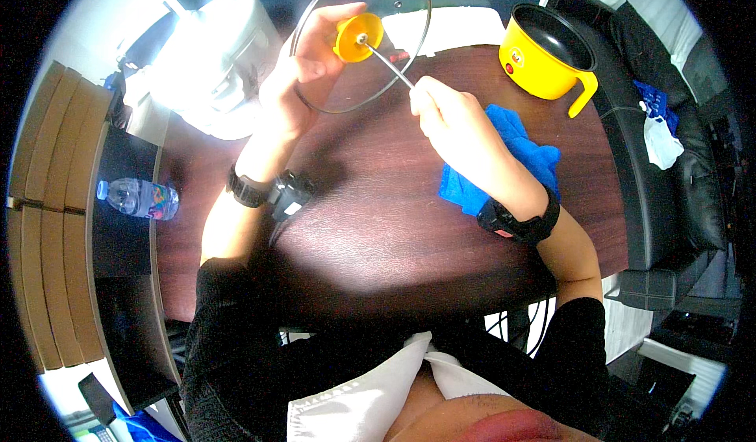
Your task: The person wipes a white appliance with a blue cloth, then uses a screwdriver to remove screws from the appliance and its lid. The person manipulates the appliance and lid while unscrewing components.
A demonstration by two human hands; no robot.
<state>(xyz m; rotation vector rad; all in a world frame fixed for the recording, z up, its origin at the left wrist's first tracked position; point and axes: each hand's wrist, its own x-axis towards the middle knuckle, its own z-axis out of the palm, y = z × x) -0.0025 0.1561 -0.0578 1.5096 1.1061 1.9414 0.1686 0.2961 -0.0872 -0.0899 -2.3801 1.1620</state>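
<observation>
Above the far part of the table, my left hand [303, 72] is closed on a yellow lid knob [347, 51], whose cupped side faces me. Around it shows the thin dark rim of a round, see-through lid [426, 39], held up on edge. My right hand [457, 119] grips a screwdriver [392, 66]; its handle is hidden in my fist. The metal shaft slants up to the left, and its tip meets the small screw at the knob's centre. Below my right forearm lies a crumpled blue cloth [512, 147].
A yellow pot [538, 68] with a black inside stands at the table's far right. White bulky equipment [224, 64] is at the far left. A plastic water bottle [142, 199] lies on the left. A black sofa [661, 198] borders the brown table [394, 206] on the right.
</observation>
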